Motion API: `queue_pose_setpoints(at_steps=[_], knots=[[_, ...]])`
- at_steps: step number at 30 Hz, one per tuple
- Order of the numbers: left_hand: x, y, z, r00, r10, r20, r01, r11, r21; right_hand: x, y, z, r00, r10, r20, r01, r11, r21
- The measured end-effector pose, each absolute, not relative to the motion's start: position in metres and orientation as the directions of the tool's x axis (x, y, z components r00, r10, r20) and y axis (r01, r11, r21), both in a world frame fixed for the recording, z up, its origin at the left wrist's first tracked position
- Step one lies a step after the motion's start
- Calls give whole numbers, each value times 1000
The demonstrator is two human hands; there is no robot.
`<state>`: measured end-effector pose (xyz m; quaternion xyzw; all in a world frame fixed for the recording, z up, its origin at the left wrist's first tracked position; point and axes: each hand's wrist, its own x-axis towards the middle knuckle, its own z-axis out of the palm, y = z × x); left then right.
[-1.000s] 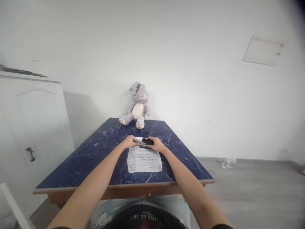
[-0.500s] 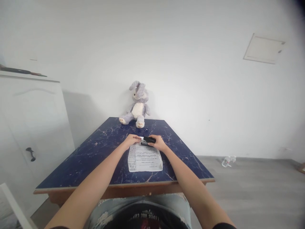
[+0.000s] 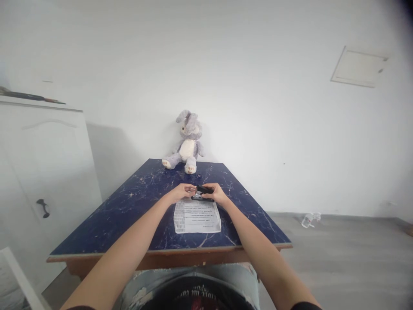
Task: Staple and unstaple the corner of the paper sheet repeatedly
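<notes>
A black stapler (image 3: 204, 189) is in my right hand (image 3: 217, 194), its fingers closed around the rear part. The stapler's jaws gape toward the left, over the top edge of a printed sheet of paper (image 3: 198, 217). My left hand (image 3: 182, 192) has its fingers drawn together at the stapler's front end. Whether those fingertips grip the stapler or something small is unclear. The sheet lies flat on the dark blue marble-patterned table (image 3: 129, 219), its far edge hidden by the hands and stapler.
A grey plush rabbit (image 3: 189, 144) sits at the table's far edge against the white wall. To the left stands a white cabinet (image 3: 48, 172) with a dark handle. A clear plastic item (image 3: 310, 220) lies on the floor at the right.
My left hand has shifted right from the paper's top corner to the stapler's front. The stapler has turned and moved slightly right, its jaws wider apart. The paper stays in place.
</notes>
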<state>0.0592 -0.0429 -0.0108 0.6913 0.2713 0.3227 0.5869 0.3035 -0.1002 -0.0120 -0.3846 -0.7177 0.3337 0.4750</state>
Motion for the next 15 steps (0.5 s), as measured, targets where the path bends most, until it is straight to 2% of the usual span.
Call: queue_pose_setpoints(at_steps=[5,11,15], knots=[[65,-49,-5,633,737,238,18,-321,947,300,-104,-11,-247,876,415,237,470,-850],[64,-44,2,663,687,298,93,-470,877,295,-109,-8,-286,867,407,263,480,-837],[62,-37,1,546,771,329,137,-469,873,294,-102,-9,-183,880,439,279,475,-835]])
